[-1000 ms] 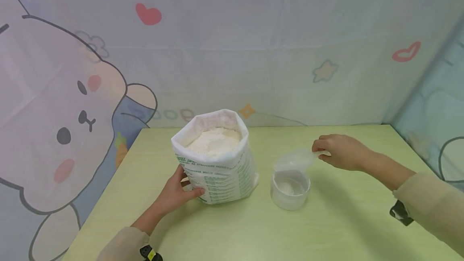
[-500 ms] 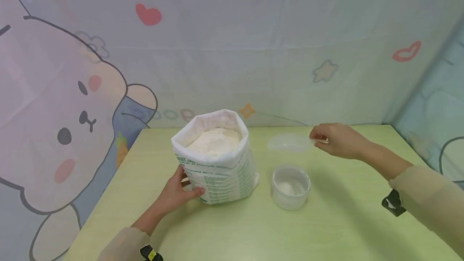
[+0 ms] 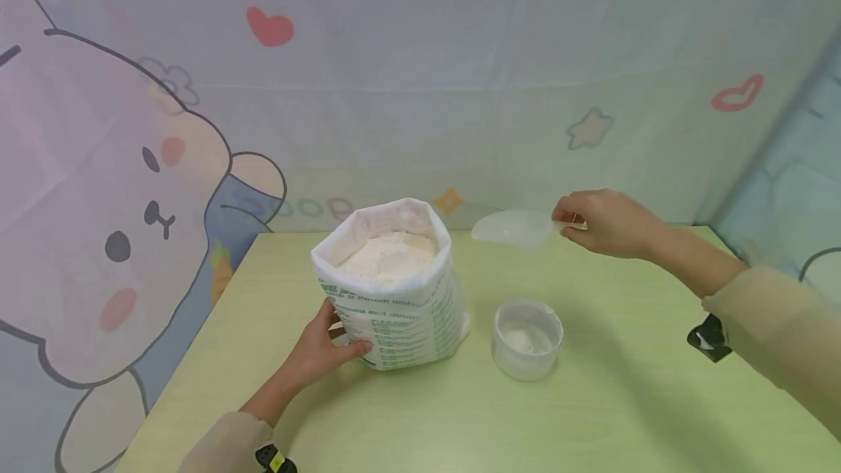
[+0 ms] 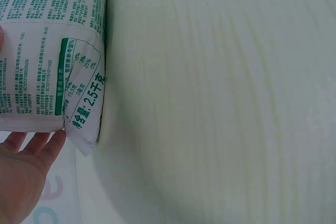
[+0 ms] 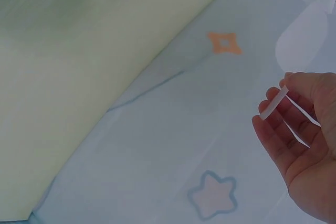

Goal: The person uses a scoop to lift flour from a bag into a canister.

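Note:
An opened flour bag, white with green print, stands on the table with its top rolled back and white flour showing inside. My left hand grips its lower left side, thumb on the front and fingers round the side; the left wrist view shows fingertips against the bag's edge. Over the table, my right hand pinches the handle of a translucent plastic scoop, its bowl pointing left. Below the scoop is a round translucent tub with a little flour at its bottom.
The pale green wood-grain table ends at a back edge against a printed cloth backdrop. More of this cloth hangs along the left and right sides. The tub stands just right of the bag.
My right hand has lifted the scoop up and slightly left, away from the tub. The pile of flour in the tub shows more clearly. My left hand and the bag have stayed put.

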{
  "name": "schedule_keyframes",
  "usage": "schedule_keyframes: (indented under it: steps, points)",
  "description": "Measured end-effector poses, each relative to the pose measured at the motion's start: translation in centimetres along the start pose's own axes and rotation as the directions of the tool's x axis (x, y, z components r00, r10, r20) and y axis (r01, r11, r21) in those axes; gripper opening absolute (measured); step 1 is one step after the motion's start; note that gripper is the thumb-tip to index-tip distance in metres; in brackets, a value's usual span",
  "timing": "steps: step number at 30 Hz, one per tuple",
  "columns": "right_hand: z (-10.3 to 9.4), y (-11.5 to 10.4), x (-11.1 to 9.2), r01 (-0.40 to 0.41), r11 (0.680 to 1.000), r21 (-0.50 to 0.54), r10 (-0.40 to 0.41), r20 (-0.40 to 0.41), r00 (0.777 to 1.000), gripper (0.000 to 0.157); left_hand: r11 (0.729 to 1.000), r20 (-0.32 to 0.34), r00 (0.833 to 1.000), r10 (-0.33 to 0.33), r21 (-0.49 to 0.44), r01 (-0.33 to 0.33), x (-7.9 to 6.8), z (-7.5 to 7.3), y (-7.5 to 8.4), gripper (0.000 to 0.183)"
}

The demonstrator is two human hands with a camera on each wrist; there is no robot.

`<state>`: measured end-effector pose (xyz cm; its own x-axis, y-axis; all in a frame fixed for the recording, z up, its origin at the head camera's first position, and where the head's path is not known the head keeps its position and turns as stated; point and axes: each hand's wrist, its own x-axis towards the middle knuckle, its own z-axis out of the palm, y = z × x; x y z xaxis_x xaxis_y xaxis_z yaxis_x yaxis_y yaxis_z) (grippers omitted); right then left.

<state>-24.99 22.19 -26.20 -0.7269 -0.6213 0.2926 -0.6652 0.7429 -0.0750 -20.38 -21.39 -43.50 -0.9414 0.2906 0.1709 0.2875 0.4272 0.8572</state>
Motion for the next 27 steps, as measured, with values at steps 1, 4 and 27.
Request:
schedule_keyframes:
  steps: [1,4,27]
  points:
    - [-0.3,-0.1,0.2,0.001,1.0,-0.004,-0.001,0.001,1.0,0.013,1.0,0.0,1.0,0.001,0.0,-0.001,0.0,0.0,0.0,0.072]
    - [-1.1,-0.5,0.7,0.007,1.0,-0.019,-0.007,0.001,1.0,0.014,1.0,-0.002,1.0,-0.002,0.001,0.002,-0.1,0.0,0.0,0.072]
    - [-5.4,-5.1,4.4,0.048,0.996,-0.074,-0.05,-0.016,0.999,0.014,1.0,0.009,1.0,-0.004,-0.02,0.004,-0.6,-0.3,0.5,0.073]
